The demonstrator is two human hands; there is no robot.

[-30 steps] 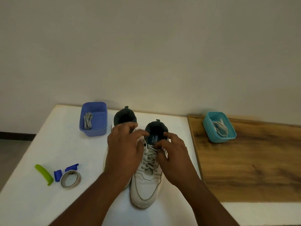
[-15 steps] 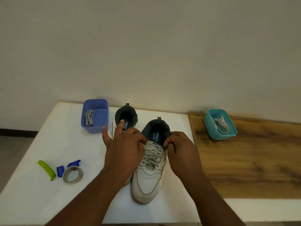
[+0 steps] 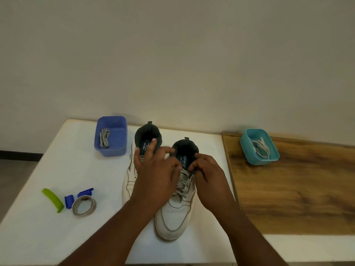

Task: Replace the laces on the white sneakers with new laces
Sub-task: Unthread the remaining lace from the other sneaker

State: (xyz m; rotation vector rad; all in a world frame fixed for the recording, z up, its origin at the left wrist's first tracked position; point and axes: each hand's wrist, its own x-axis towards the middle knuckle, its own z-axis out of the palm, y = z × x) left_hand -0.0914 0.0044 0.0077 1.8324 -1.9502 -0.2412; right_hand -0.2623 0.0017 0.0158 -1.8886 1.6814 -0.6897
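Observation:
Two white sneakers stand side by side on the white table, toes toward me. The right sneaker [image 3: 175,217] shows its grey-white lace [image 3: 182,186] crossed over the tongue. The left sneaker [image 3: 131,179] is mostly covered by my left hand [image 3: 156,175], whose fingers spread over both collars, thumb and forefinger at the top of the right shoe's lacing. My right hand [image 3: 208,174] pinches the lace at the top right eyelet. A blue tub [image 3: 111,148] holds a grey lace [image 3: 104,138]. A teal tub [image 3: 258,160] holds white laces [image 3: 259,147].
A green clip [image 3: 52,199], two small blue pieces [image 3: 69,201] and a roll of tape [image 3: 84,205] lie at the table's [image 3: 57,237] front left. A wooden board [image 3: 297,189] covers the right side under the teal tub. A plain wall rises just behind.
Both hands have moved from the middle lacing up to the top of the right sneaker. My left hand's fingers have spread out, and my right hand has closed on the lace at the top eyelet.

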